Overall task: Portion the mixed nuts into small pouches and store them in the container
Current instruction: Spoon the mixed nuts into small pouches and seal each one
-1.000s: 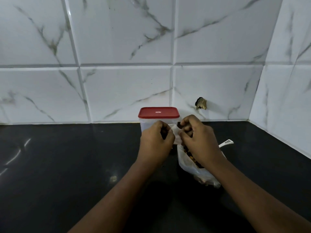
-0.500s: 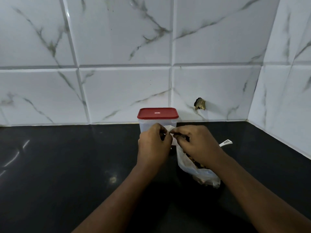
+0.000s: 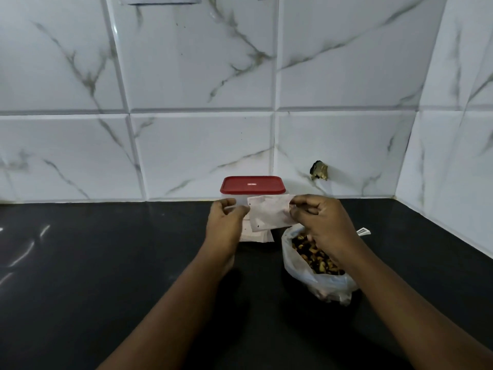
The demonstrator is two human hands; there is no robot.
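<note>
Both hands are up over the tabletop with one small white flat pouch [image 3: 269, 213] stretched between them. The left hand [image 3: 226, 220] has its fingers curled in and pinches the pouch's left edge. The right hand [image 3: 320, 222] is curled too and pinches the top right corner. Can't really see the exact fingertip contact on either side, since the knuckles face the camera. The pouch has a few tiny dark specks on it, and I can't tell if anything's inside.

Just under it, more white pouch material [image 3: 256, 236] sits on the black glossy tabletop [image 3: 106, 263]. It's partly covered by the held pouch and the left hand, so I can't tell how many there are.

Right behind, at the tabletop's back edge against the wall, is the clear plastic container with a red lid [image 3: 252, 185]. The lid is on, and most of the body is hidden by the pouch and hands.

Toward the right, under the right wrist, is an open clear plastic bag of mixed nuts [image 3: 314, 265]; the arm covers part of it. A small white tag-like thing [image 3: 363, 232] pokes out past the right hand, too small to identify.

Behind all that is white marble-look wall tile [image 3: 186, 76], with a dark chipped hole [image 3: 318, 170] in it.
</note>
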